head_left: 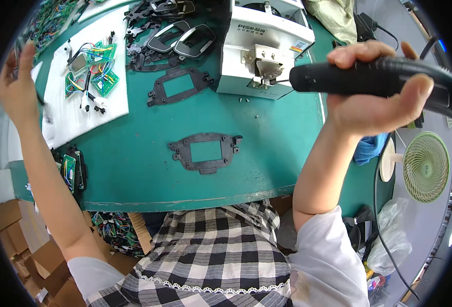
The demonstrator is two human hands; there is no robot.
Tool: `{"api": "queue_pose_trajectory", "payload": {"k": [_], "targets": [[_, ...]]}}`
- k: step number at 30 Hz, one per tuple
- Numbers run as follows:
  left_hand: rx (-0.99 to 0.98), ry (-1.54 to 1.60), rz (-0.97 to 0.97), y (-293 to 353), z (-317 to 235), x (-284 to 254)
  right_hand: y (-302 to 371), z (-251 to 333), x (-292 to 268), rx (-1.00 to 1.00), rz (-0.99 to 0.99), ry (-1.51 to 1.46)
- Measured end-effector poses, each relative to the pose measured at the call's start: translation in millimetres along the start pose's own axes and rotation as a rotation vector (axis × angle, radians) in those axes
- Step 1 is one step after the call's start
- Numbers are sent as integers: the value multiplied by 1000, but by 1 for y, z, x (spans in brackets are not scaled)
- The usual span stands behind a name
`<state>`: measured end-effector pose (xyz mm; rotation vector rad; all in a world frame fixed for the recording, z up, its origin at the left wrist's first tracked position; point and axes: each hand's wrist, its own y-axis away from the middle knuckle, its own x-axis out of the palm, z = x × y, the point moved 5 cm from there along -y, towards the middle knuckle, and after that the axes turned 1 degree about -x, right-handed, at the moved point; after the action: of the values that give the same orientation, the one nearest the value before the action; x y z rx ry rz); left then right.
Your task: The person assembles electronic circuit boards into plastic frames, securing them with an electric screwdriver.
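My right hand [372, 110] is closed around a black electric screwdriver [315, 78]. Its thin bit points left, at the metal outlet [269, 69] of a white screw feeder [261, 38]; whether they touch I cannot tell. At the far left, my left hand [18, 92] is raised with thumb and fingers bent around something dark near the view's rim that I cannot make out. On the green table in front of me lies a flat black plastic frame [205, 166] with a rectangular opening. A similar frame [159, 94] sits beyond it.
Green circuit boards [105, 82] with coloured wires rest on white foam [57, 123]. Black frames and bezels [195, 41] are heaped at the back. Small screws [257, 116] lie before the feeder. Another board assembly [71, 171] is at the left edge. A green fan [425, 166] stands right.
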<state>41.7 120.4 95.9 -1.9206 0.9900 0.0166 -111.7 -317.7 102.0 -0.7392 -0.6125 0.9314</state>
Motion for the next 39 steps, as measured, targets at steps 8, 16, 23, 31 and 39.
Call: {"api": "queue_pose_trajectory", "payload": {"k": [8,16,23,31,39], "targets": [[466,124,498,110,-99,26,-3,-7,33,-174,163,4],[422,118,654,182,-117,36,7,-10,34,-136,156,-2],[424,100,743,215,-125,42,8,-10,30,-144,-27,99],[482,144,796,247,-131,58,41,-7,34,170,59,-14],[492,157,765,248,-132,59,71,-8,57,262,149,-60]]}}
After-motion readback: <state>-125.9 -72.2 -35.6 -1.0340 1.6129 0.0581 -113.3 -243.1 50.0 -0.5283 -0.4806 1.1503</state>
